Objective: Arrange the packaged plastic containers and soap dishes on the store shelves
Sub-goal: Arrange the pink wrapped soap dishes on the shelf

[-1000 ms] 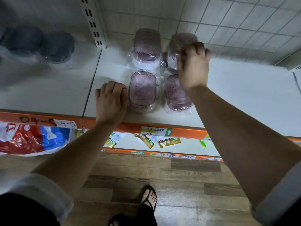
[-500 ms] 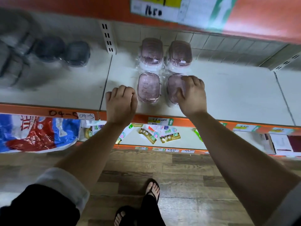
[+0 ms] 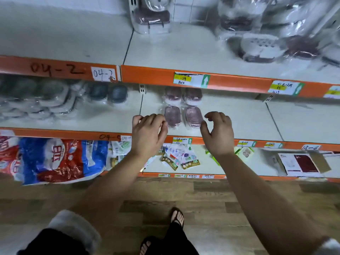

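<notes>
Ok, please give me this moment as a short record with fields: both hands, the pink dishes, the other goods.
pink soap dishes: four, wrapped, two rows of two, on the middle shelf
left hand: open, holds nothing, left of the front pair
right hand: open, holds nothing, right of the front pair
dark blue containers: two, wrapped, further left at the same level
upper shelf: wrapped packs at the right, blurred

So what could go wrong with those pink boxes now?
The front-left pink box and front-right pink box sit near the shelf's orange edge. The left hand and right hand are open right beside them, so a bump might push one off onto the floor. The wrapped pile on the upper shelf looks loosely heaped and could slump.
</notes>
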Motion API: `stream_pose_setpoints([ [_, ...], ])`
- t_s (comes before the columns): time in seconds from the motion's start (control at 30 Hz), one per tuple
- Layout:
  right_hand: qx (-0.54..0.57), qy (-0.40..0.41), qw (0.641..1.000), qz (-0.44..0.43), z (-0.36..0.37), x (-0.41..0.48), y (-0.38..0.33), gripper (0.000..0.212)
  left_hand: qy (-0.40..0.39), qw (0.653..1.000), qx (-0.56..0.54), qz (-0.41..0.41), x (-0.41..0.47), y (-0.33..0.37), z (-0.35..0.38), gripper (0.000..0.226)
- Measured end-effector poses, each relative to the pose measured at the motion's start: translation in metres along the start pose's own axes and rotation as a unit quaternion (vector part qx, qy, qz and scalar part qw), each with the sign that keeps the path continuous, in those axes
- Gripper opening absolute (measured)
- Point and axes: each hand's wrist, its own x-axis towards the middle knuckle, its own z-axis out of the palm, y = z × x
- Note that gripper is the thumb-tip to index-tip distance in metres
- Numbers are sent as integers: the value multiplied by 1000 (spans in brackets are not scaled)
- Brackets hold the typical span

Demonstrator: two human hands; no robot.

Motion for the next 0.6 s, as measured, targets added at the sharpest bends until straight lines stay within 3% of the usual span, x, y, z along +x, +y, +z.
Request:
stream_pose_setpoints([
  [0.27,27,77,995,-59,-51,40,-55,8,69,997,-3,33,60,12,-70,20],
  [0.6,32,86,991,-92,-43,154,-48,12,29,998,49,-3,173,-19,-64,30],
])
